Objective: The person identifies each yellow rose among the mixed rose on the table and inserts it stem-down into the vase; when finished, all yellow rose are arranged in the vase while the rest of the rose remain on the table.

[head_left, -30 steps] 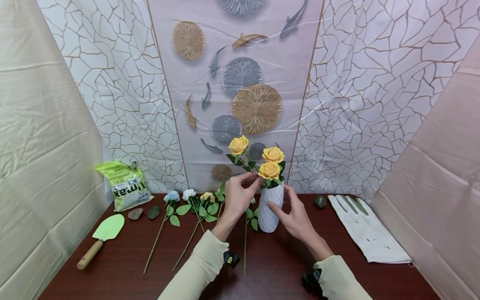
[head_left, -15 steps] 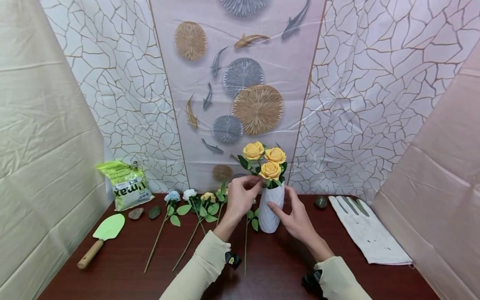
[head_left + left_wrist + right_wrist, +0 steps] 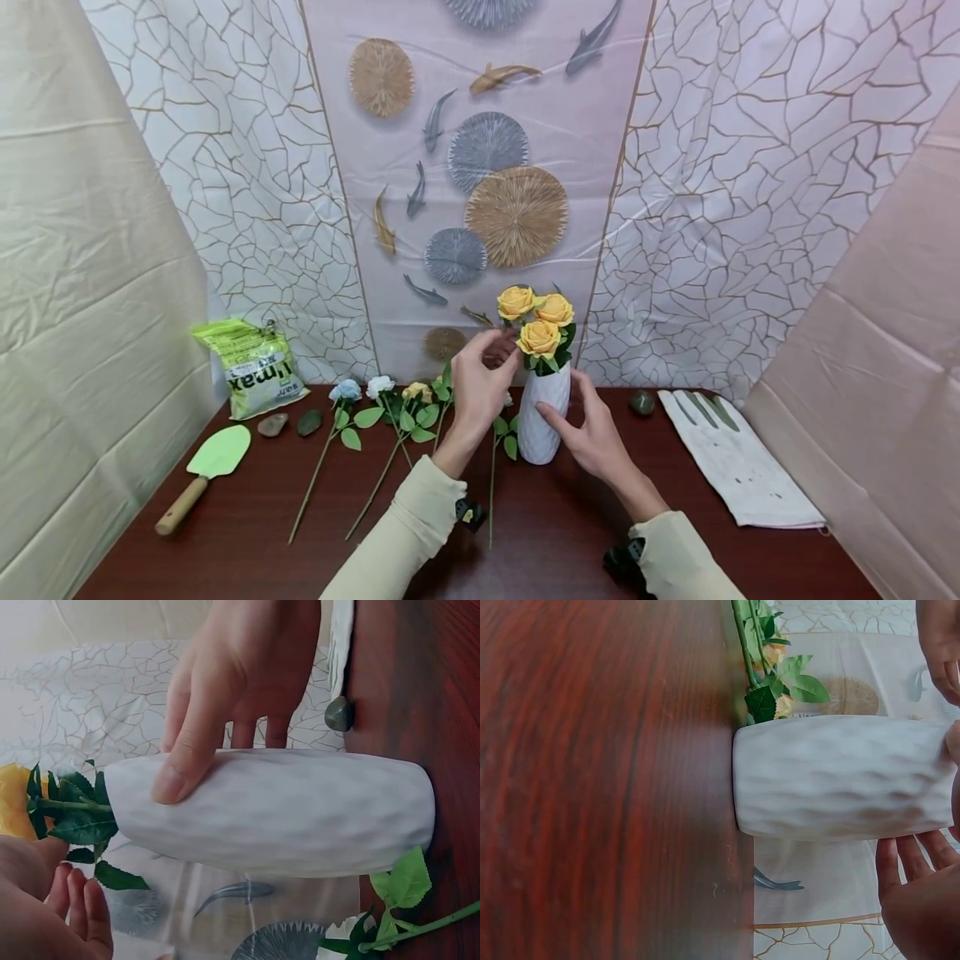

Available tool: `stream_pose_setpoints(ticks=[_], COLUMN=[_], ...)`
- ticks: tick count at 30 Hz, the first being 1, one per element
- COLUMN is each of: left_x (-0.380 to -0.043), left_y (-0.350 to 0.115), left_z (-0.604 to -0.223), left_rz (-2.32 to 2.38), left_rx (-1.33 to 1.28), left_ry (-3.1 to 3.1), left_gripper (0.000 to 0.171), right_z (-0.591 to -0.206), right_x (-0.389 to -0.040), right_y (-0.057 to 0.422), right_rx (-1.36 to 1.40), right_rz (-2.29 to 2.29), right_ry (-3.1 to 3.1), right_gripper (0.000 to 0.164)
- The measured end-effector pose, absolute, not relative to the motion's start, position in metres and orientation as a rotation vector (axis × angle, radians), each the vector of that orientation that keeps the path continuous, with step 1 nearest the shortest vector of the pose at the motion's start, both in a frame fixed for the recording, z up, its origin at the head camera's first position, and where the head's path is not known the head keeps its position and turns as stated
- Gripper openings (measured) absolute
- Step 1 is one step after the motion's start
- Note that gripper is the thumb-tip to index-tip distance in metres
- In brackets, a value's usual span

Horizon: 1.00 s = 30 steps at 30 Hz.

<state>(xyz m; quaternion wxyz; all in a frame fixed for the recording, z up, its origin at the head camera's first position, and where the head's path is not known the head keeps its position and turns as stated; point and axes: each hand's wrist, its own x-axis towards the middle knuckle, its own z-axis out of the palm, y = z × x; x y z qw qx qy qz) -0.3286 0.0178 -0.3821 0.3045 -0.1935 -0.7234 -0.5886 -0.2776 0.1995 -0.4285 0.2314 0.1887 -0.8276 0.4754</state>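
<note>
As right hand (image 3: pixel 600 435) holds vase (image 3: pixel 538 429), long axis vertical, mouth up.

On the left of the worktop (image 3: pixel 240 546) lay a light-green, wooden-handled trowel (image 3: pixel 217 452); near it, two stones (image 3: pixel 272 425) sat before a green-and-white bag (image 3: pixel 258 375). To the right, a dark stone (image 3: pixel 642 403) lay near a dark-specked white glove (image 3: pixel 742 471). Behind hung a fish-printed cloth (image 3: pixel 517 217).

The vase (image 3: pixel 542 425) stands on the table (image 3: pixel 555 533), roses (image 3: pixel 539 339) in its mouth, loose flowers (image 3: pixel 378 387) and trowel (image 3: pixel 217 454) left, stone (image 3: pixel 642 403) and glove (image 3: pixel 738 467) right.
</note>
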Motion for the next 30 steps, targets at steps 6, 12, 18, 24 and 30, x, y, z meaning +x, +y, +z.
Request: stream_pose_setpoints(ticks=[6, 12, 18, 24, 30], left_x=[-0.33, -0.332, -0.33, -0.325, -0.319], left_y=[0.023, 0.021, 0.009, -0.016, -0.062], left_z=[-0.387, -0.394, -0.398, -0.405, -0.42], left_rz=[-1.489, -1.51, -1.571, -1.617, -1.574], left_rx=[-0.522, -0.561, -0.642, -0.667, -0.566], left_ry=[-2.042, -2.107, -2.084, -2.04, -2.136], left_gripper=[0.01, 0.012, 0.018, 0.024, 0.018], right_z=[-0.429, -0.428, -0.427, -0.445, -0.447], right_x=[-0.278, -0.277, -0.277, -0.292, -0.293], right_y=[0.201, 0.2, 0.2, 0.206, 0.206], right_rx=[0.508, 0.515, 0.523, 0.518, 0.499], right_rz=[1.311, 1.309, 1.308, 1.312, 1.303], right_ry=[-2.285, -2.285, -2.273, -2.26, -2.263], right_gripper=[0.062, 0.062, 0.061, 0.062, 0.062])
